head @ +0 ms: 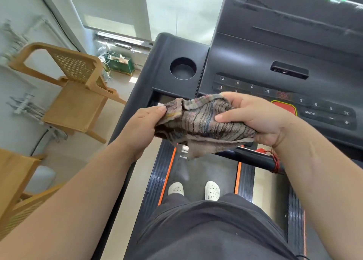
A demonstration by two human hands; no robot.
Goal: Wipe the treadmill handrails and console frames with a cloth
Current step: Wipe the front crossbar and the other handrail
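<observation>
1. The cloth (200,122) hung bunched between both hands, in front of the console (255,59) and above a black bar (253,158).
2. The left hand (145,126) pinched one edge, and the right hand (255,118) had its fingers (231,94) curled round the other end.
3. No wiping stroke was under way, so it looked like refolding.
4. Nothing showed which surfaces were already clean, so handrails and frame probably lay ahead.

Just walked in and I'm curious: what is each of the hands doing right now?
Left hand: pinches one end of the striped cloth.
Right hand: grips the other end of the same cloth, held in the air before the treadmill console.
</observation>
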